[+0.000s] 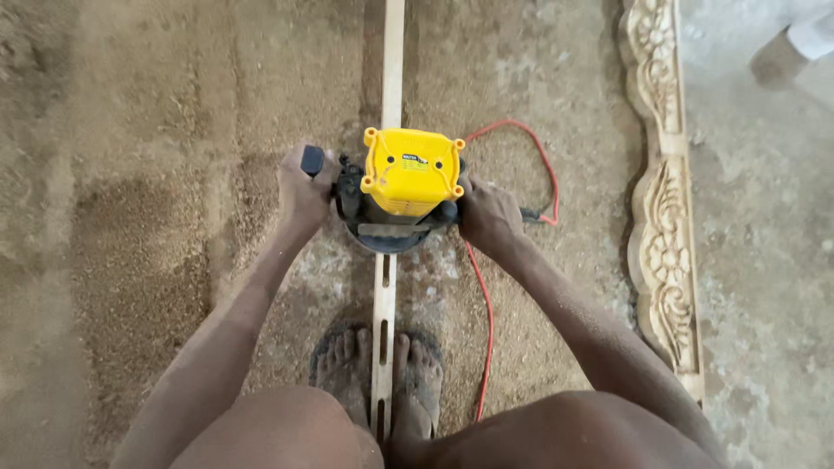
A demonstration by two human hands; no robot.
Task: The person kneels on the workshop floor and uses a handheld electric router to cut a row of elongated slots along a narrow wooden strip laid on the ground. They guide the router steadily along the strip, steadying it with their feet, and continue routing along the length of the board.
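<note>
One yellow router [411, 174] on one slotted strip [383, 295], both hands' fingers [306, 178] gripping its two handles.

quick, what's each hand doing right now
Left hand: closed around the black side handle of the yellow router.
Right hand: closed on the router's other handle, mostly hidden.

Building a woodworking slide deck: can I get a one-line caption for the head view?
Both hands, left and right, hold a yellow router on a slotted wooden strip over sawdust.
</note>
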